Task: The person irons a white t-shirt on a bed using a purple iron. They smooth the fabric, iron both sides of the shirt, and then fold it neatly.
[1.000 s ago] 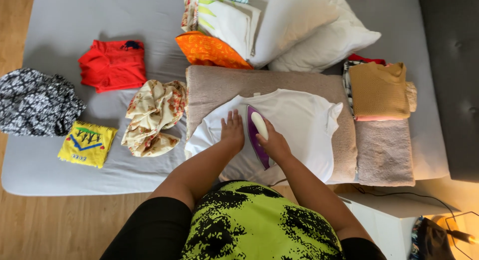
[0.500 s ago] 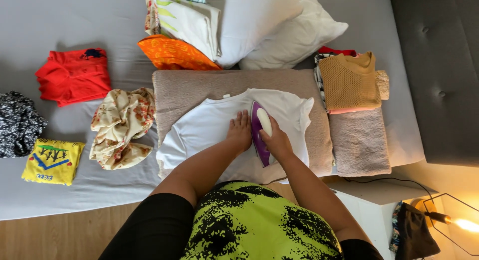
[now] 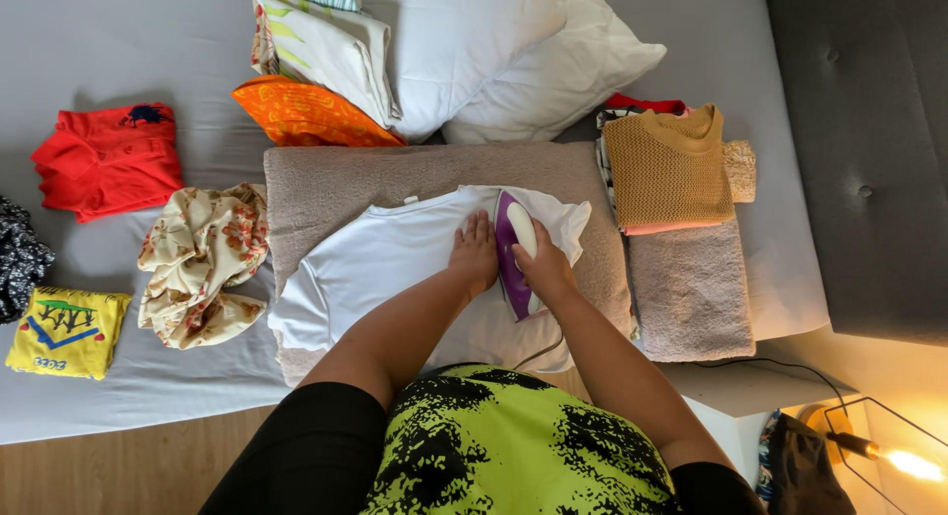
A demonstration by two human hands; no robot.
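Since the earlier frame, your iron (image 3: 515,250) has travelled toward the collar end of the white shirt (image 3: 385,268), which lies spread on the brown towel (image 3: 326,174) on the bed (image 3: 118,51). Your right hand (image 3: 543,268) has its fingers closed around the iron's handle; your left hand (image 3: 476,256) presses flat, fingers extended. Pressing appears under way; the next stroke likely needs the cloth held taut.

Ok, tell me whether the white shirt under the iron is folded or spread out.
Spread out. The white shirt lies flat on the beige towel, one sleeve out at the left; the left hand presses it beside the purple iron.
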